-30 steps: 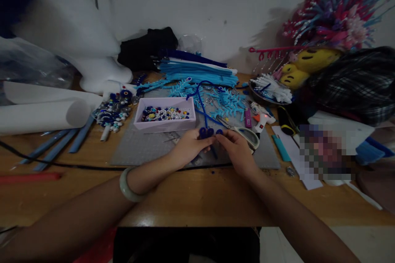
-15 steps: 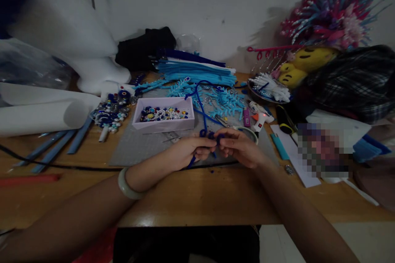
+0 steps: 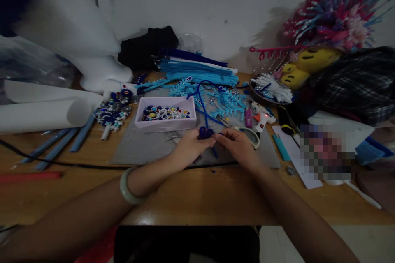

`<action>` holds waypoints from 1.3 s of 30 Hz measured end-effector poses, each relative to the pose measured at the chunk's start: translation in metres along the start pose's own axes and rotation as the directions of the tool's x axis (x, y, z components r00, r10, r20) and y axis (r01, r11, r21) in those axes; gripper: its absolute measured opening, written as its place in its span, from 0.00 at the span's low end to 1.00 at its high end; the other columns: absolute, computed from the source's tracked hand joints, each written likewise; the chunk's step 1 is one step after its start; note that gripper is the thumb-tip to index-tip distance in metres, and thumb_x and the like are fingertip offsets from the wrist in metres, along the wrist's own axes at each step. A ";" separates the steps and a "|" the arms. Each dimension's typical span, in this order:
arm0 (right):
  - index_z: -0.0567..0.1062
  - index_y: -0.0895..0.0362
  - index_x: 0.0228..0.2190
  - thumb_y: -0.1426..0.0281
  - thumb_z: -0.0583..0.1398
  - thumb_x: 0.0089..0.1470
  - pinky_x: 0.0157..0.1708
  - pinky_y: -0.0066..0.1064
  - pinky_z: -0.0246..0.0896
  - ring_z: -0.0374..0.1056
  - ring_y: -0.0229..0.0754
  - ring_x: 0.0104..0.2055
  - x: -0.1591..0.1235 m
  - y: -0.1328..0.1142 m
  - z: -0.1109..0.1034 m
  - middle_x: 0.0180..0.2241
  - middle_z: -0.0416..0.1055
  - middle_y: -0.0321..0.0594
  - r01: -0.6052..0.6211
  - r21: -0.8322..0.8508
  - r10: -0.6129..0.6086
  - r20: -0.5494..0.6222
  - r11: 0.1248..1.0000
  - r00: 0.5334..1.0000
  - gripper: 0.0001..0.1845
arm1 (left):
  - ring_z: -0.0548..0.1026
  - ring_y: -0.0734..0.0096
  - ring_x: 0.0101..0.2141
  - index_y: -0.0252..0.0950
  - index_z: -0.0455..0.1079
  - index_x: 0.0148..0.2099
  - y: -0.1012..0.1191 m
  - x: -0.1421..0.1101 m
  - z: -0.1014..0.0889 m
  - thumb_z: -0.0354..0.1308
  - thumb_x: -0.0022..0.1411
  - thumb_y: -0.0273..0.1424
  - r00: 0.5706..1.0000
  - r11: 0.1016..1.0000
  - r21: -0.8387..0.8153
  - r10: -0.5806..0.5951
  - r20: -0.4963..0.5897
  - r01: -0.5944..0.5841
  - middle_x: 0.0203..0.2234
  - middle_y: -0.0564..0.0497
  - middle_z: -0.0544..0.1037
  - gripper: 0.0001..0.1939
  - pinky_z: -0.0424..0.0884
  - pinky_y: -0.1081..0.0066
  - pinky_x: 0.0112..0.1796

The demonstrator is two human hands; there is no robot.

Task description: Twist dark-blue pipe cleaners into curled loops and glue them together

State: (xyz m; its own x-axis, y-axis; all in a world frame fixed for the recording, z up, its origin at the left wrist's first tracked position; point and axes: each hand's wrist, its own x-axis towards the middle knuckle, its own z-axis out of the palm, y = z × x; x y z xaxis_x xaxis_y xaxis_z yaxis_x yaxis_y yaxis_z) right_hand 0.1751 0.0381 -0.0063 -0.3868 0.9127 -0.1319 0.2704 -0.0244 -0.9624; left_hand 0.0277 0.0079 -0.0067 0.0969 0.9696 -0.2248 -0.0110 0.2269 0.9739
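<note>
Near the front of a grey mat (image 3: pixel 126 150), my left hand (image 3: pixel 193 146) pinches a dark blue pipe cleaner (image 3: pixel 205 132) bent into small loops. The loops stand above the left thumb, and a stem end hangs below the fingers. My right hand (image 3: pixel 236 144) meets it from the right, thumb and forefinger closed at the edge of the loops; the piece between its fingertips is partly hidden. Behind the hands, more dark blue pipe cleaner lengths (image 3: pixel 202 102) curve over the mat. Scissors (image 3: pixel 251 136) lie just beyond the right hand.
A white box of beads (image 3: pixel 166 125) stands left of centre. Light blue pipe cleaner branches (image 3: pixel 230 102) and a bundle of pipe cleaners (image 3: pixel 200 73) lie behind. A glue gun (image 3: pixel 262 121) with a lit red light is at right; a white foam head (image 3: pixel 70 28) stands far left.
The loops have turned and now show more openly above my left thumb. My right hand has shifted slightly right, its fingers moving to the loops' edge. The view has moved slightly.
</note>
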 end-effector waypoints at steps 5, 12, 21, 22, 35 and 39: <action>0.64 0.58 0.15 0.63 0.61 0.42 0.18 0.24 0.50 0.55 0.30 0.16 -0.003 -0.004 0.005 0.13 0.61 0.29 -0.088 0.120 0.096 -0.065 0.989 0.993 0.15 | 0.59 0.79 0.19 0.35 0.64 0.22 0.000 0.000 0.001 0.56 0.47 0.30 0.990 0.982 0.128 0.138 0.001 -0.137 0.16 0.57 0.64 0.06 0.53 0.76 0.22; 0.72 0.57 0.33 0.67 0.64 0.40 0.16 0.21 0.54 0.60 0.29 0.16 -0.010 -0.006 -0.010 0.15 0.67 0.29 -0.227 0.550 -0.002 0.384 0.804 0.923 0.15 | 0.48 0.87 0.13 0.32 0.64 0.24 0.007 0.001 -0.006 0.58 0.43 0.25 0.815 0.750 -0.458 -0.182 0.549 0.477 0.12 0.59 0.60 0.05 0.43 0.80 0.14; 0.68 0.60 0.18 0.64 0.65 0.36 0.16 0.21 0.57 0.61 0.29 0.15 0.000 0.002 0.004 0.15 0.68 0.32 -0.195 0.516 0.122 0.171 0.834 0.978 0.14 | 0.54 0.84 0.14 0.33 0.64 0.23 0.001 0.002 -0.001 0.56 0.49 0.31 0.986 0.988 -0.129 -0.064 0.156 0.084 0.14 0.58 0.63 0.08 0.48 0.78 0.16; 0.68 0.60 0.17 0.63 0.65 0.36 0.16 0.21 0.56 0.61 0.29 0.14 0.001 0.002 0.007 0.14 0.68 0.32 -0.207 0.509 0.151 0.149 0.836 0.977 0.14 | 0.57 0.82 0.16 0.33 0.65 0.23 0.000 0.001 0.000 0.56 0.50 0.32 0.997 1.000 -0.007 0.016 0.079 -0.015 0.15 0.57 0.65 0.08 0.52 0.77 0.18; 0.71 0.58 0.24 0.65 0.62 0.40 0.24 0.25 0.55 0.60 0.30 0.21 0.003 0.005 0.003 0.19 0.66 0.30 -0.093 0.382 0.071 0.072 0.920 0.995 0.09 | 0.64 0.79 0.20 0.33 0.68 0.25 -0.019 0.009 0.006 0.58 0.48 0.34 1.000 0.968 -0.250 0.000 0.026 0.006 0.18 0.55 0.70 0.08 0.58 0.77 0.23; 0.71 0.58 0.23 0.65 0.59 0.44 0.26 0.25 0.53 0.59 0.31 0.22 0.004 0.005 -0.002 0.20 0.66 0.30 -0.029 0.095 0.034 -0.049 0.995 0.998 0.08 | 0.69 0.76 0.24 0.34 0.70 0.26 -0.015 0.008 0.005 0.60 0.46 0.32 0.999 0.981 -0.192 -0.035 0.016 0.038 0.20 0.54 0.73 0.06 0.62 0.75 0.28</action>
State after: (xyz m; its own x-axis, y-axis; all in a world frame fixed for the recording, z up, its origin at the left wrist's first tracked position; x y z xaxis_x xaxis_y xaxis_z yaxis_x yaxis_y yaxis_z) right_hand 0.1769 0.0422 -0.0109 -0.3337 0.9303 -0.1524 0.1968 -0.0893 -0.9764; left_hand 0.0336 0.0119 -0.0224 0.1130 0.9594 -0.2584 -0.1980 0.2766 0.9404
